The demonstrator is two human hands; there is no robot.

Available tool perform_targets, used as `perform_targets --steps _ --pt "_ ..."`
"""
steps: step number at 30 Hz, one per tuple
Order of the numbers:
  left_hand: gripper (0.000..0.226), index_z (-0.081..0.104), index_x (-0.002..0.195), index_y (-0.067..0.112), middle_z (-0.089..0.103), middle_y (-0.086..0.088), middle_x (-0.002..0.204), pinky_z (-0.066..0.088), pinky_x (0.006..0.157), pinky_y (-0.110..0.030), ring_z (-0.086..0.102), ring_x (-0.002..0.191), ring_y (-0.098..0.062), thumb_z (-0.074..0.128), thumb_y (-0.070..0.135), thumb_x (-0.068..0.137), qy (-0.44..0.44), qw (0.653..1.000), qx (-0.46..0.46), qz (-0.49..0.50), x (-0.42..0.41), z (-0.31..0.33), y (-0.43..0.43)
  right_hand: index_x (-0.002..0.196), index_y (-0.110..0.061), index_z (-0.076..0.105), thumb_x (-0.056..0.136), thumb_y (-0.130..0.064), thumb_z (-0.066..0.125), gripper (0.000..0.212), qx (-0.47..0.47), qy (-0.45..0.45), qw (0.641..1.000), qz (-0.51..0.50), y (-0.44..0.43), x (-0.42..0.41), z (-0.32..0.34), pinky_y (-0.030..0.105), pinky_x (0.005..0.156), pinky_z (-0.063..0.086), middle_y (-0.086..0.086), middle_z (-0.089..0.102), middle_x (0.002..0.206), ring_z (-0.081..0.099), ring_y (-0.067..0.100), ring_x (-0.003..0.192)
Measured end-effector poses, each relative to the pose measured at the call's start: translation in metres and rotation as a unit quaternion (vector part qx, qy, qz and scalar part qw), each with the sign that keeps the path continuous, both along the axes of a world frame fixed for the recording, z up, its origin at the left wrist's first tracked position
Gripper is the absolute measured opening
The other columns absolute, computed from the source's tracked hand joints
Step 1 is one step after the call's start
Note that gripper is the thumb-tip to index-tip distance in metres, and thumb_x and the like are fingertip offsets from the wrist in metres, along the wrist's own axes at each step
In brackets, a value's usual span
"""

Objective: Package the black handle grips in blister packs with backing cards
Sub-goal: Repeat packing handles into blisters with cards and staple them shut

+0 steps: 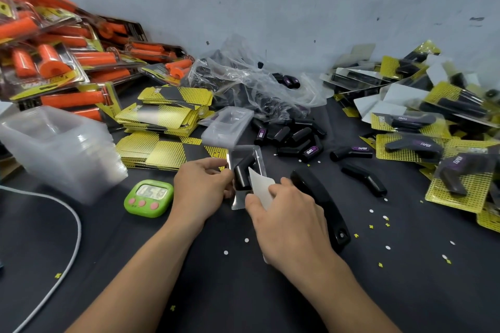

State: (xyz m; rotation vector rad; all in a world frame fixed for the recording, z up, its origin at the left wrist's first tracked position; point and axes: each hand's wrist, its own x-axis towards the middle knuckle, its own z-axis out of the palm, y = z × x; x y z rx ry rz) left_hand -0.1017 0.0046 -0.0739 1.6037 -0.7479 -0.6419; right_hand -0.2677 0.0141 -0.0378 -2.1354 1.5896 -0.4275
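**Table** [232, 286]: dark top that carries everything listed below.

**Finished packs** [422, 143]: a heap at far right, with black grips sealed over yellow cards.

**Card stack** [165, 113]: yellow and black, far left of centre, well apart from both hands.

**Loose grips** [295, 135]: a black heap beyond the hands, beside a crumpled plastic bag [251, 81].

**Right hand** [289, 222]: thumb and fingers pinch a backing card [259, 184], white face up.

**Left hand** [201, 186]: fingertips pinch the left edge of the blister pack [258, 155], holding it straight ahead of us.

**Blister pack:** clear, with its long axis running roughly away from us. The card lies at its lower right, and the card's far corner already overlaps the blister's right side, just beside the grip. We judge that the coming move turns on this: the card must travel left and away to cover the open back. The right hand is the nearer one and already holds the card.

**Handle grip** [242, 173]: black, matte and bent like an elbow, seated inside the blister. Its longer leg lies along the blister's axis and its shorter leg angles up to the right.
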Motion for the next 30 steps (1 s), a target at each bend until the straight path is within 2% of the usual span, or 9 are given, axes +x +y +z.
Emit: perform_targets --steps 3,6,10,13,16,21,24,27,30 --pt "0.018 0.076 0.094 0.020 0.075 -0.010 0.067 0.055 0.059 -0.032 0.065 0.052 -0.019 0.071 0.006 0.084 0.005 1.000 0.001 0.000 0.000 0.001 0.000 0.101 -0.023 0.062 0.095 -0.062 0.046 0.042 -0.024 -0.035 0.999 0.007 0.002 -0.001 0.002 0.038 0.085 0.042 -0.004 0.059 0.136 0.062 0.028 0.114" --pt "0.013 0.076 0.096 0.020 0.075 -0.007 0.066 0.057 0.056 -0.028 0.069 0.054 -0.020 0.077 0.012 0.086 -0.013 1.000 0.001 -0.010 0.000 0.003 0.002 0.089 -0.027 0.050 0.094 -0.064 0.047 0.037 -0.057 -0.061 0.996 0.041 0.011 0.003 0.007 0.035 0.072 0.038 -0.006 0.057 0.096 0.059 0.023 0.088" --pt "0.015 0.074 0.097 0.021 0.076 -0.003 0.067 0.051 0.047 -0.020 0.071 0.055 -0.015 0.077 0.012 0.086 -0.010 1.000 0.002 -0.005 0.000 0.006 0.005 0.105 -0.026 0.060 0.094 -0.064 0.044 0.043 -0.040 -0.036 0.996 0.066 0.022 0.007 0.006 0.036 0.076 0.041 -0.008 0.060 0.107 0.063 0.024 0.096" --pt "0.016 0.073 0.096 0.024 0.076 0.000 0.066 0.050 0.048 -0.018 0.073 0.056 -0.014 0.077 0.014 0.085 -0.020 1.000 0.004 -0.001 0.000 0.005 0.005 0.092 -0.025 0.052 0.095 -0.063 0.042 0.040 -0.031 -0.020 0.997 0.068 0.026 0.008 0.006 0.036 0.073 0.037 -0.008 0.056 0.113 0.063 0.025 0.097" --pt "0.014 0.074 0.097 0.024 0.076 -0.002 0.066 0.052 0.051 -0.025 0.069 0.052 -0.016 0.075 0.015 0.086 -0.021 1.000 0.003 0.001 0.000 0.002 0.002 0.089 -0.022 0.053 0.096 -0.062 0.041 0.042 -0.028 -0.005 0.998 0.048 0.023 0.006 0.009 0.038 0.077 0.039 -0.007 0.054 0.126 0.063 0.028 0.101" --pt "0.025 0.072 0.098 0.023 0.076 -0.007 0.068 0.050 0.056 -0.029 0.065 0.050 -0.020 0.068 0.020 0.073 0.015 1.000 -0.008 -0.008 0.000 -0.001 -0.001 0.082 -0.021 0.049 0.096 -0.061 0.043 0.044 -0.015 -0.001 1.000 0.020 0.014 0.001 0.012 0.039 0.085 0.043 -0.003 0.055 0.139 0.060 0.029 0.113" --pt "0.029 0.073 0.100 0.022 0.076 -0.007 0.068 0.051 0.055 -0.028 0.067 0.051 -0.019 0.068 0.020 0.071 0.016 1.000 -0.007 -0.006 0.001 -0.002 -0.001 0.083 -0.020 0.051 0.095 -0.063 0.043 0.046 -0.011 -0.011 1.000 0.014 0.013 -0.001 0.012 0.038 0.080 0.042 -0.002 0.060 0.131 0.060 0.031 0.105" --pt "0.026 0.073 0.102 0.021 0.076 -0.006 0.067 0.051 0.051 -0.025 0.069 0.052 -0.018 0.068 0.010 0.079 0.012 1.000 -0.005 -0.004 0.002 -0.002 -0.001 0.078 -0.021 0.042 0.094 -0.065 0.042 0.046 -0.011 -0.021 1.000 0.013 0.012 -0.002 0.011 0.037 0.073 0.039 -0.002 0.062 0.103 0.050 0.028 0.085" --pt "0.029 0.073 0.101 0.020 0.075 -0.009 0.068 0.050 0.049 -0.023 0.068 0.051 -0.020 0.068 0.012 0.074 0.032 0.999 -0.012 -0.001 0.001 -0.001 -0.001 0.078 -0.023 0.043 0.092 -0.067 0.043 0.047 -0.012 -0.021 1.000 0.004 0.010 -0.003 0.010 0.036 0.070 0.038 -0.001 0.061 0.089 0.047 0.028 0.079"
